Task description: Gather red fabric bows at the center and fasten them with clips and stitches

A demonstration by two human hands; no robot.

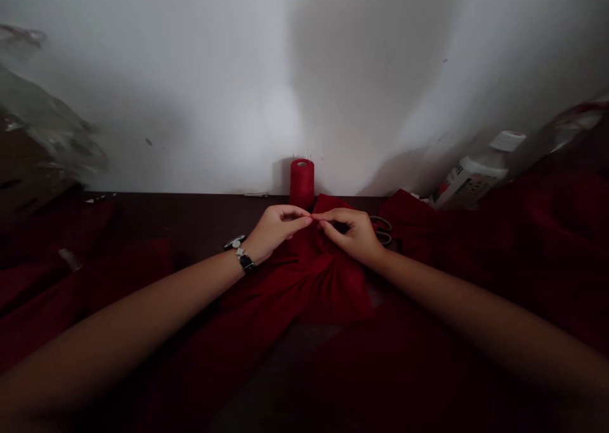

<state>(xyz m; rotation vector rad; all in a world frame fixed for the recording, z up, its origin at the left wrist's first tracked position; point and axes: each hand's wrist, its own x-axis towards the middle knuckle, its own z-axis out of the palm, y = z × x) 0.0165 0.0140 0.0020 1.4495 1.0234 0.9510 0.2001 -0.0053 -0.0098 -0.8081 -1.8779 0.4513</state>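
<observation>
Both hands meet at the fingertips above red cloth (328, 281), which lies gathered into folds. My left hand (280, 230) is closed in a pinch, thumb against forefinger. Facing it, my right hand (352, 233) pinches too, its fingertips touching or almost touching the left ones. Whatever is between them is too small and dark to make out. Just behind the fingers, a spool of red thread (302, 182) stands upright, with several pins or needles sticking up from its top. The looped handles of scissors (383, 230) show beside my right hand, their blades hidden.
A white wall (214, 103) rises behind the dark table (200, 214). At the right, a white-capped bottle (471, 176) leans among more red cloth (476, 243). Clear plastic wrapping (52, 122) lies over a brown box (28, 167) at the left. A small clip-like object (255, 195) lies by the wall.
</observation>
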